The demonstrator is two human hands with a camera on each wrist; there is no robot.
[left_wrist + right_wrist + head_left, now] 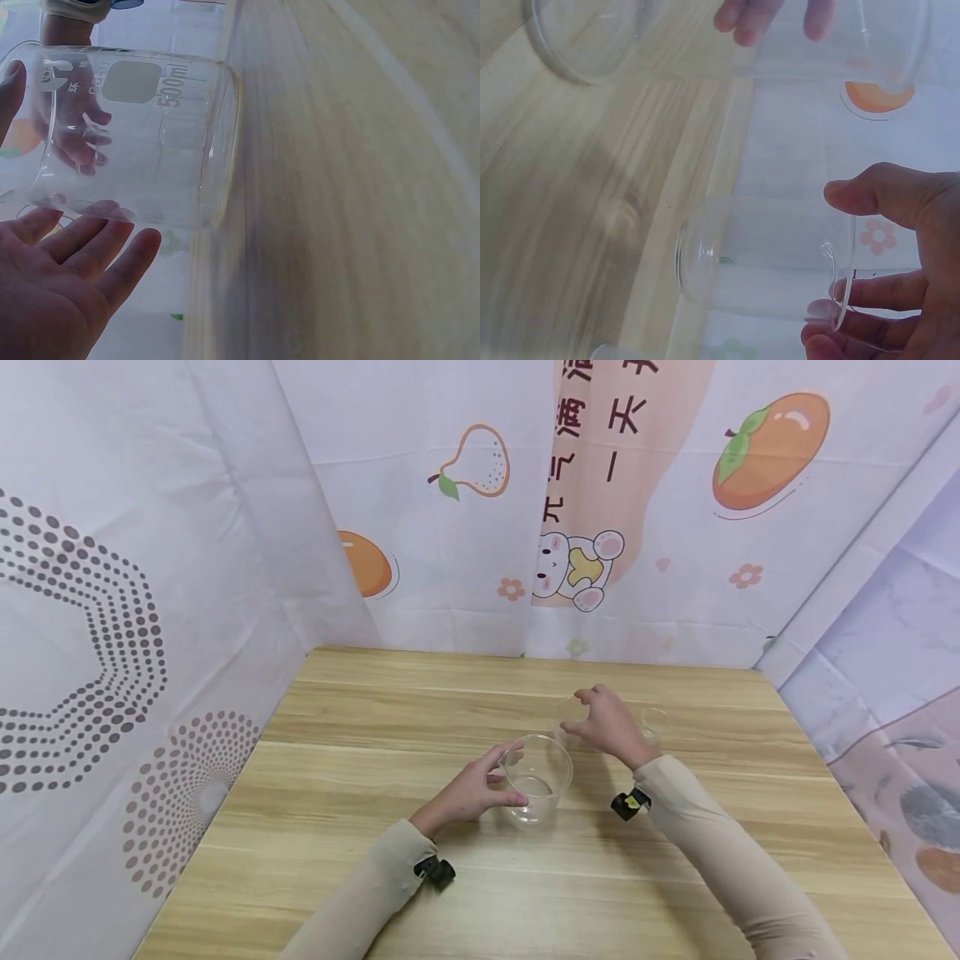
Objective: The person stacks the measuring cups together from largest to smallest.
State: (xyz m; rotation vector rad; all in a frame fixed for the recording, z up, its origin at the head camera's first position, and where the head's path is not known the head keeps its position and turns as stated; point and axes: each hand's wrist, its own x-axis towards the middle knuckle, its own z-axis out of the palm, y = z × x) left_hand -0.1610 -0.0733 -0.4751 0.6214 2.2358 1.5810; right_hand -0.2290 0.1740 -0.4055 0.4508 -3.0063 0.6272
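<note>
A large clear glass beaker [538, 772] marked 500ml [174, 86] stands upright at the middle of the table. My left hand [468, 789] holds it from the left, thumb on the near side and fingers round the far side. Beyond it and slightly to the right, my right hand [607, 722] reaches over a smaller clear beaker [769, 259]. In the right wrist view, its thumb [851, 193] is at one side of the rim and its fingers are at the other. Part of that beaker is hidden behind the hand in the head view.
A third small clear glass vessel [654, 722] stands to the right, just behind the right wrist. The wood-grain table [360, 710] ends at a printed curtain [450, 568] at the back, with more curtain along both sides. Black wrist cameras [435, 870] sit on both sleeves.
</note>
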